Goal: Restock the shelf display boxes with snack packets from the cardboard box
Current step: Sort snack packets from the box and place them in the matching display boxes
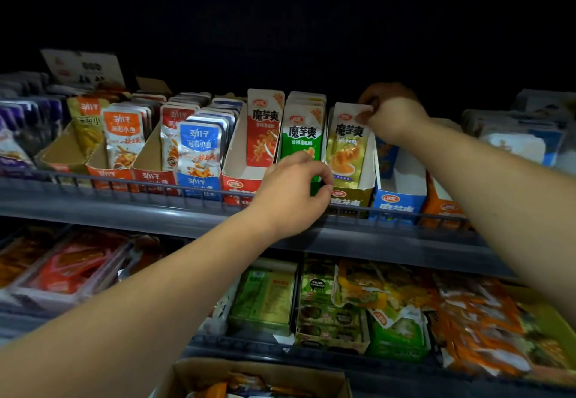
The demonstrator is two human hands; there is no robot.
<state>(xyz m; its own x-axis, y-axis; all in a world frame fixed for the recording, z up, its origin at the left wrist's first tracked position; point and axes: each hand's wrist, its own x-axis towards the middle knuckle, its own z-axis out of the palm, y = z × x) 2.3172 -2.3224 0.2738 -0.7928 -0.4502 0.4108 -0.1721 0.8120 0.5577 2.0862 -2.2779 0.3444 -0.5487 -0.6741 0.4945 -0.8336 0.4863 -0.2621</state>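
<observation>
While the right hand (394, 115) pinches the yellow packet (346, 148) at its one-o'clock corner, the left hand (294, 193), at its eight o'clock, grips the green display box (315, 181)

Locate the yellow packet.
Head view, upper shelf: the yellow packet stands in the gold display box, right of the green packets, top pinched by the right hand.

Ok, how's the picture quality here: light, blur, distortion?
Head view: dim overall, and everything above the upper shelf is near black. The right hand pinching the yellow packet is half lost in shadow. The left hand on the green display box is better lit. Print on the central packets reads sharp, while the purple packets at the left edge are soft. The wide-angle lens bends the shelf rail.
</observation>
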